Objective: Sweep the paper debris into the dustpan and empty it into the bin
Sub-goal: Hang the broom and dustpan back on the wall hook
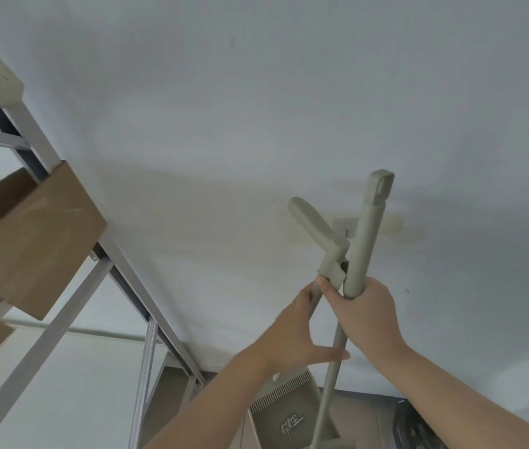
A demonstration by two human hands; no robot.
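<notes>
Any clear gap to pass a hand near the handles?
Open: wall side, between the metal rack and the dustpan handle. Also right of the broom handle. Crowded: both hands, left and right, on the poles; dustpan below.

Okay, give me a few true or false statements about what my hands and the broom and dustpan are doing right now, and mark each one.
1. The right hand grips the broom handle. True.
2. The left hand rests on the cardboard box. False: it is at the dustpan handle, beside the right hand.
3. The dustpan has a toothed comb edge. True.
4. The cardboard box lies on the floor. False: it sits on the metal shelf at left.
5. Paper debris fills the dustpan. False: none shows.
</notes>
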